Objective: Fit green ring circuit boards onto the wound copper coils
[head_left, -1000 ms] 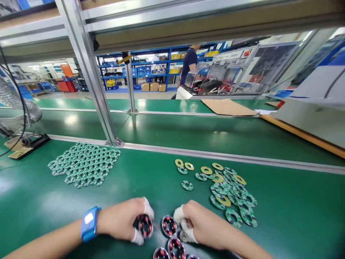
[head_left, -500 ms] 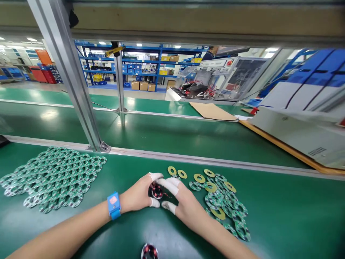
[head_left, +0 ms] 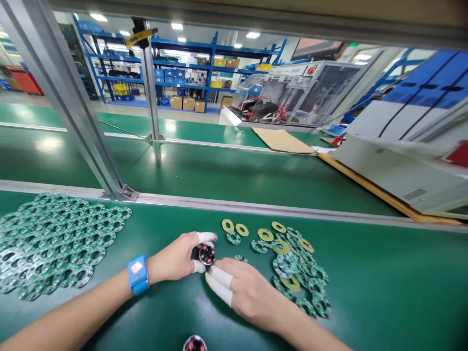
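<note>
My left hand (head_left: 179, 256), with white finger cots and a blue wrist strap (head_left: 137, 274), pinches a small round black-and-red coil part (head_left: 206, 254) just above the green mat. My right hand (head_left: 244, 292) lies right beside it, its cot-covered fingertips touching the part from below; whether it holds anything is hidden. A green ring board (head_left: 240, 258) lies just past its fingers. Another coil part (head_left: 195, 343) sits at the bottom edge.
A loose pile of green and yellow ring boards (head_left: 292, 263) lies to the right of my hands. A large panel of green ring boards (head_left: 54, 241) covers the left. An aluminium post (head_left: 69, 105) and rail (head_left: 256, 209) border the far side. Machines stand at the right.
The view has shifted right and down a little. My right hand has slid from over the coil part to below it. My left hand keeps hold of the part.
</note>
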Tool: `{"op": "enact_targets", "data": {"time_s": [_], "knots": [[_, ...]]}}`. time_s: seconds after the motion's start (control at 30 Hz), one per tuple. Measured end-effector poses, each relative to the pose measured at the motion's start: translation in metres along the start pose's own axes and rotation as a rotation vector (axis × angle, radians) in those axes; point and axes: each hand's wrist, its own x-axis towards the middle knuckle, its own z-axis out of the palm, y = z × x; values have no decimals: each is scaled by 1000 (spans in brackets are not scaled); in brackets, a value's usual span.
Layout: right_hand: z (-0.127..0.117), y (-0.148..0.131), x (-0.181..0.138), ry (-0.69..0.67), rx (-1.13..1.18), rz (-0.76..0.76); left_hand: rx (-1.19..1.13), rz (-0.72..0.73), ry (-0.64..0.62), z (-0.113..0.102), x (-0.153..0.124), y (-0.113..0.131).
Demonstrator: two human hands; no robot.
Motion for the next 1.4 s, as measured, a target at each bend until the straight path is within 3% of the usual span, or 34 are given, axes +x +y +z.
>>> {"op": "enact_targets", "data": {"time_s": [0.1,0.17,0.27,0.33,0.47,0.57,0.63,0.77,0.9,0.97,1.1,1.23,1.33,1.4], "knots": [[6,-4,-2,-19,20,-11,-18,-1,-14,0,0,-1],[5,-3,-5,63,101,2,-18,2,-21,1,0,-2],[0,2,-8,247,140,189,-19,23,-19,3,0,-4],[-4,9,-6,277,83,363,-35,49,-22,3,1,-4],[-8,35,9,57,-101,707,-69,91,-30,-2,1,-8],[-8,57,24,-164,-145,857,-67,36,91,-10,2,-11],[-8,67,31,-222,-117,868,-72,-15,188,-14,2,-12],[-15,67,31,-151,16,818,-72,-57,352,-16,3,-3],[-17,52,26,96,770,655,-108,37,295,-13,5,13],[-14,44,25,176,956,633,-186,25,258,-12,5,18],[-11,33,29,242,624,717,-229,-20,334,-11,4,21],[-15,28,29,210,236,609,-136,-15,326,-9,2,20],[-16,28,21,149,73,564,120,7,315,-7,-1,18],[-14,29,14,125,60,611,370,-7,290,-4,-3,15]]}}
